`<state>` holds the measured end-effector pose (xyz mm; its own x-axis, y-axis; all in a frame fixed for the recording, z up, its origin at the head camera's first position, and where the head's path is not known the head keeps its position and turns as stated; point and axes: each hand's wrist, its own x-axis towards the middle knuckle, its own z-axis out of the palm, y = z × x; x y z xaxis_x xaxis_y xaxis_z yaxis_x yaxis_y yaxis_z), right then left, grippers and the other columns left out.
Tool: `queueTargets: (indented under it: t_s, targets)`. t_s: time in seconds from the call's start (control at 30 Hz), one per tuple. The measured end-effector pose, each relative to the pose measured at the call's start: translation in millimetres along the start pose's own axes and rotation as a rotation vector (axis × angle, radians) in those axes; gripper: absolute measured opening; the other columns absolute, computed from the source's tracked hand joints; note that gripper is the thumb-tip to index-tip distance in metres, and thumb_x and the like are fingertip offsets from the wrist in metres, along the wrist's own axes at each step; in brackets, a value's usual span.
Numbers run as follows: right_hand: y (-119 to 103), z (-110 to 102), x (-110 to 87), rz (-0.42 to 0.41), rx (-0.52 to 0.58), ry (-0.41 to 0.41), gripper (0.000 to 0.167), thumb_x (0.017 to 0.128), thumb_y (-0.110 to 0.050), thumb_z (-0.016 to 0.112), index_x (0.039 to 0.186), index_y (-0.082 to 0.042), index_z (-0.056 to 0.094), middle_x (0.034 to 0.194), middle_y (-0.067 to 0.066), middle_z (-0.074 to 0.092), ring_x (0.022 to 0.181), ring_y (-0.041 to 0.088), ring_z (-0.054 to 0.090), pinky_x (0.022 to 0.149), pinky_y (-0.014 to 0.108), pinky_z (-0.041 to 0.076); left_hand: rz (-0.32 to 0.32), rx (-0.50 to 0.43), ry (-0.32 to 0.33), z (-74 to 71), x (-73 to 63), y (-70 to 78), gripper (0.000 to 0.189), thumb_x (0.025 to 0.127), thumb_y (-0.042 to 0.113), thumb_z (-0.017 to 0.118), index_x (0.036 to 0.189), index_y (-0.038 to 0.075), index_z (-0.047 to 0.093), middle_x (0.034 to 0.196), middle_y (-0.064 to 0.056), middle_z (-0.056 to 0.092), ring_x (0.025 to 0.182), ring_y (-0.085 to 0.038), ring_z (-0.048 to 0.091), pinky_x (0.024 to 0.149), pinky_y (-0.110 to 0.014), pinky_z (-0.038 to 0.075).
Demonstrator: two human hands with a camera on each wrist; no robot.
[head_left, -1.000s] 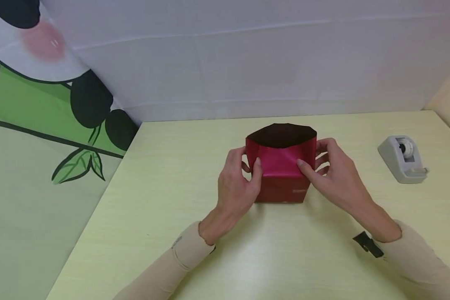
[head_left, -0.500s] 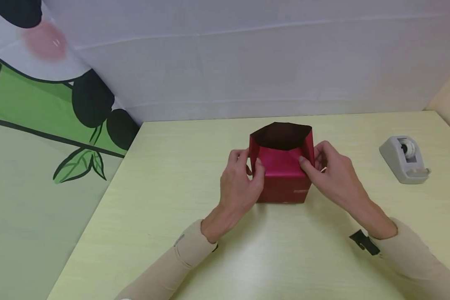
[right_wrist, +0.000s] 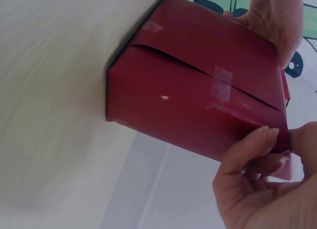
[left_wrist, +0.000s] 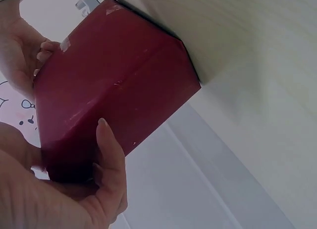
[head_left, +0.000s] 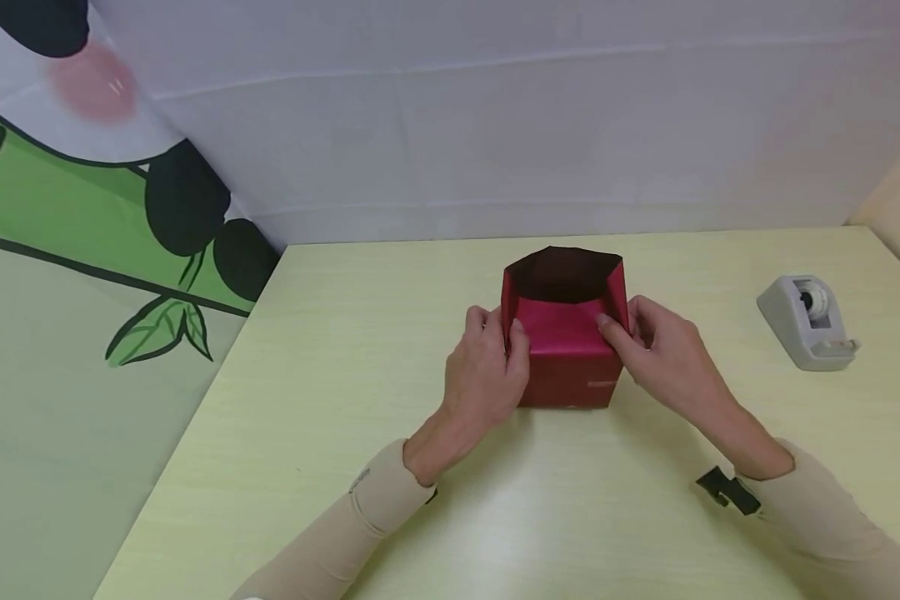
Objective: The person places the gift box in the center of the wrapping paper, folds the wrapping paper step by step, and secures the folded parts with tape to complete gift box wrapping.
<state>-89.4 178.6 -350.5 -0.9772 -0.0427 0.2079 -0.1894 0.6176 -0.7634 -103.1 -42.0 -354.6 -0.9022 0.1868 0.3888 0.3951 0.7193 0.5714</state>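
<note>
A red paper bag (head_left: 566, 379) with a flat base stands on the table, its dark mouth open at the top. The front panel slopes inward above a crease. My left hand (head_left: 483, 379) pinches the left side near the rim, thumb in front and fingers behind. On the opposite side, my right hand (head_left: 667, 354) pinches the right edge with its thumb on the front panel. In the right wrist view, clear tape (right_wrist: 221, 85) holds an overlapping seam on the bag's side. The bottom of the inside is hidden.
A grey tape dispenser (head_left: 808, 323) with a roll sits on the right of the pale table (head_left: 330, 400). Behind the table hangs a white cloth (head_left: 495, 142). A green printed cartoon backdrop (head_left: 67, 200) lies beyond the left edge.
The bag's side panels have been pressed inward, narrowing the mouth, and the front panel now slopes in more. Both hands have shifted slightly; the right fingers have curled closer to the edge.
</note>
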Motion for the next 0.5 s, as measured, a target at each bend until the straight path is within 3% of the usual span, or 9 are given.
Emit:
queueTargets:
  t_s: [0.27,0.5]
  targets:
    - [6.9,3.7,0.5,0.026,0.091,-0.018,0.034,0.104,-0.035,0.061,0.087,-0.009,0.049,0.061,0.003,0.048,0.05,0.017,0.05,0.043,0.03,0.035,-0.009,0.033,-0.011,4.7,-1.6,-0.7,0.04,0.106,0.023,0.042,0.123,-0.005,0.065,0.1,-0.014,0.053,0.069,-0.021,0.054,0.049,-0.028,0.046]
    - [10.5,4.2,1.7,-0.028,0.035,0.048,0.033,0.102,-0.032,0.065,0.083,-0.01,0.051,0.065,0.003,0.049,0.057,0.016,0.045,0.047,0.029,0.034,-0.039,0.043,-0.006,8.6,-2.0,-0.8,0.041,0.108,0.027,0.038,0.12,0.0,0.067,0.099,-0.012,0.052,0.071,-0.021,0.054,0.051,-0.03,0.046]
